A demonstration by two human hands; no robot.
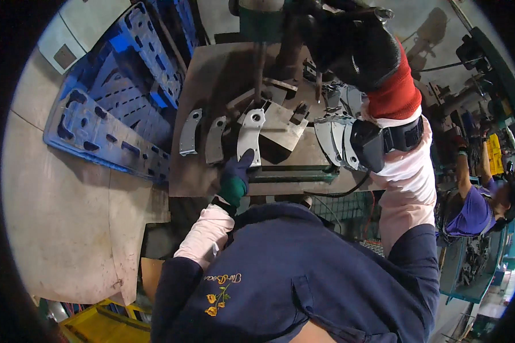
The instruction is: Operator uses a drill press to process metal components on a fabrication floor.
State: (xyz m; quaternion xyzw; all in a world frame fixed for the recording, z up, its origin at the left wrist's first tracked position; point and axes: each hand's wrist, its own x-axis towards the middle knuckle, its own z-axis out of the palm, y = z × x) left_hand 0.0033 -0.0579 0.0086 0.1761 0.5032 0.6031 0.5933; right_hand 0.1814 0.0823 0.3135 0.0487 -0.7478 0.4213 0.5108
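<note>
A curved silver metal plate [249, 137] with a hole at its far end lies on the steel fixture block [283, 128], below the drill press spindle [259, 74]. My left hand [237, 171], in a dark glove with a green cuff, pinches the plate's near end between thumb and fingers. Up at the right, my right hand [355, 48] wears a black glove with a red cuff. It is closed around a feed lever [381, 14] of the drill press, whose end sticks out past the glove; the fingers are partly dark.
Two similar plates [190, 132] [216, 140] lie left of the fixture on the worktable [206, 68]. A pile of plates [329, 140] sits at right, partly behind my forearm. Blue pallets [106, 137] stand left. Another person [475, 211] works at far right.
</note>
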